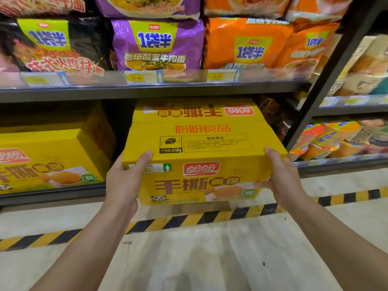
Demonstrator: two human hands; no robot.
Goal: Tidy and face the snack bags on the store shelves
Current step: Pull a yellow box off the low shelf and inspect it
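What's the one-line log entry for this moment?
left hand grips yellow box | right hand grips yellow box | front overhangs lower shelf

One box [205, 141] juts from the lower shelf [52, 196], another box [48, 160] left of it, noodle bags [157, 43] above.

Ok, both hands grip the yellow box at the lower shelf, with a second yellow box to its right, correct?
No. The head view shows the second yellow box to its left, not its right. The left hand and right hand do grip the yellow box at the lower shelf.
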